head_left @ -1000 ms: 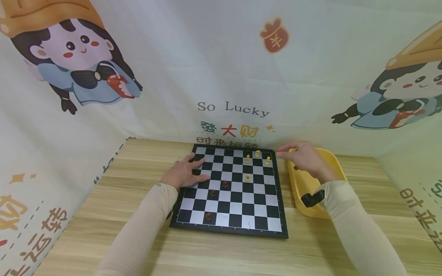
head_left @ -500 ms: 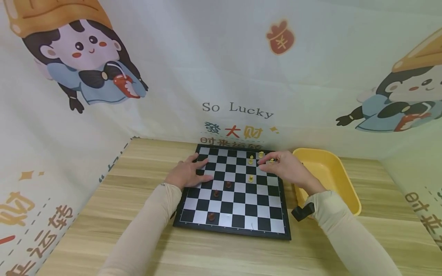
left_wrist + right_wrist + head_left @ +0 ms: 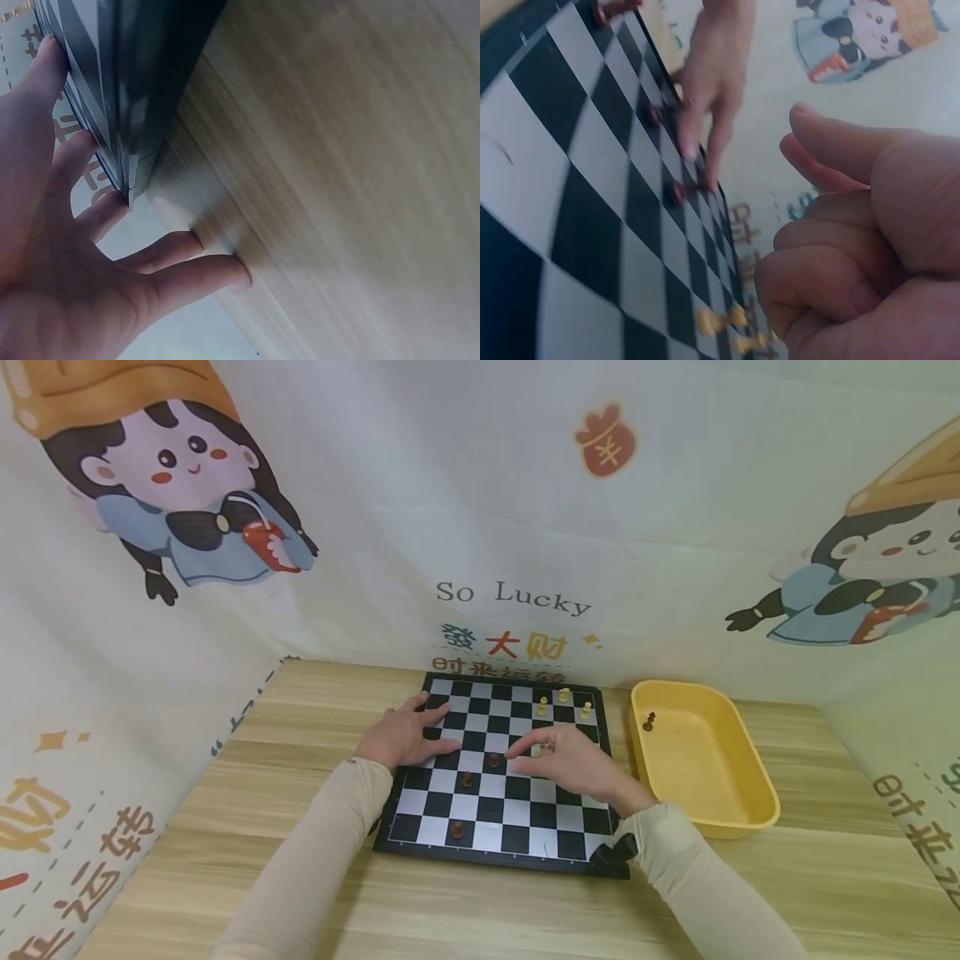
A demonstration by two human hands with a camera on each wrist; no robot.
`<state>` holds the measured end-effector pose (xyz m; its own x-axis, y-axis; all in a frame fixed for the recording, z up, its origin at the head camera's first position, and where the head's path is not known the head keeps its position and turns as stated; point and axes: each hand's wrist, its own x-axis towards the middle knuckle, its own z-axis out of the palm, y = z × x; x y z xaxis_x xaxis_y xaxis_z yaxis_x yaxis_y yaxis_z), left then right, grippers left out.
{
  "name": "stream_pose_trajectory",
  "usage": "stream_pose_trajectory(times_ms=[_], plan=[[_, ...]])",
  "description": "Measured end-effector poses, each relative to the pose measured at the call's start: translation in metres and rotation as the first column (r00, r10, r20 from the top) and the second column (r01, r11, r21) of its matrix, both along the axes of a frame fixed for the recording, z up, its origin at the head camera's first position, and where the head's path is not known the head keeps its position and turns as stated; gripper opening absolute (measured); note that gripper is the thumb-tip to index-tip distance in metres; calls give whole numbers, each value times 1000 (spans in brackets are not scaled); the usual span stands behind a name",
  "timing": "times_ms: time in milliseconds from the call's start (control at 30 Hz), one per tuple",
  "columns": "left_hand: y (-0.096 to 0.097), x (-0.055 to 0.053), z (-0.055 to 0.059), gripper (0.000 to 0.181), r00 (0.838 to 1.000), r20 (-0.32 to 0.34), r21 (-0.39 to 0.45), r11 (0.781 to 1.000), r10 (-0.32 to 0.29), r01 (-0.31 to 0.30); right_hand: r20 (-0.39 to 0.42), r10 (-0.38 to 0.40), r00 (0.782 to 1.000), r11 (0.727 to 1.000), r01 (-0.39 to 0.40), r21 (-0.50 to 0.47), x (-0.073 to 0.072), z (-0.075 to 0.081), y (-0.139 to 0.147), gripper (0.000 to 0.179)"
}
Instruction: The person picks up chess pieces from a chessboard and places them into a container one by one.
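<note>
A black-and-white chessboard lies on the wooden table. My left hand rests spread over its left edge, with some fingers on the board and others on the tabletop in the left wrist view. Over the middle of the board is my right hand, thumb and index finger extended with a small gap, other fingers curled, holding nothing. Its fingertips are right beside a dark red chess piece. Two more dark red pieces, one mid-board and one near the front edge, stand nearby. A yellow piece is partly hidden behind the right hand.
Several yellow chess pieces stand at the board's far right corner. To the right of the board sits a yellow tray with a dark chess piece lying in it. A printed cloth hangs behind the table.
My right hand has come from the tray's far left edge, across the yellow pieces, leftward and nearer to the dark red piece. The left hand has kept its place on the board.
</note>
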<state>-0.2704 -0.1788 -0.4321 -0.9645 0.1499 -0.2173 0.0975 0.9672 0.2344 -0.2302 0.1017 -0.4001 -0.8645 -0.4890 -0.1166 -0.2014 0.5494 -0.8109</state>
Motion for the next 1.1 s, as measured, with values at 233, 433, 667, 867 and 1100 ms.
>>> stream_pose_trajectory(times_ms=[233,433,667,867,1100], plan=[[1,-1,0,80,1000,8,5,1000,14,-14,50,70,996,997,-68,-40,10,-12,-18,24],[2,0,1,80,1000,-8,0,1000,1,-1,96,123,988,991,-117,-71,18,-28,-34,21],[2,1,1,79,1000,-13,3,1000,-4,4,154,172,973,982,-156,-110,24,-39,-45,20],[1,2,2,79,1000,-13,2,1000,-9,9,256,227,940,961,-173,-217,29,-43,-51,27],[2,0,3,80,1000,-6,11,1000,-10,10,366,240,899,948,-136,-287,31,-46,-53,32]])
